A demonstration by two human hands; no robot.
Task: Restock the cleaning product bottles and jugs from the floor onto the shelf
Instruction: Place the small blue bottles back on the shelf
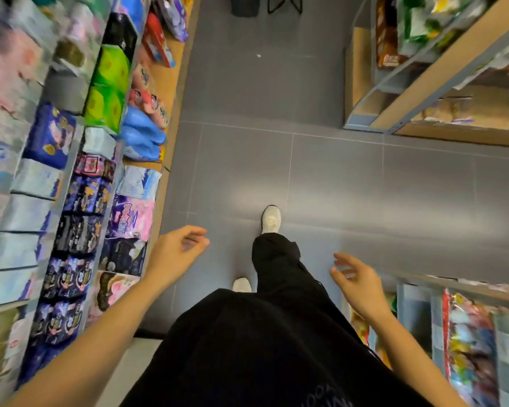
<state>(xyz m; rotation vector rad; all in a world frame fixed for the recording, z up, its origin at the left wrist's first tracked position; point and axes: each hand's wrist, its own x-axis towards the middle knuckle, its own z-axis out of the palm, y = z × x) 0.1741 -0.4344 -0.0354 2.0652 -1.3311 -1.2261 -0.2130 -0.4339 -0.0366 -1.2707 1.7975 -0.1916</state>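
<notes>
As both arms reach forward of the body, left hand [180, 248] and right hand [356, 277] carry nothing: fingers loosely curled, slightly apart, apparently held out for balance mid-stride. White shoe [271, 219]: planted ahead on grey tiled floor [365, 177]. Left shelf [171, 83]: soft packets, stacked face-out for browsing. Right shelf [441, 69]: snack bags in bright wrappers. Dark bin [244, 5]: aisle's far end. Cleaning bottles and jugs: none in view; judged to lie elsewhere, hands free to fetch them.

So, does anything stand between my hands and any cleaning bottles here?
No bottles or jugs show in this view. The left hand and right hand are empty, and nothing blocks the grey floor up to a dark bin at the far end.
</notes>
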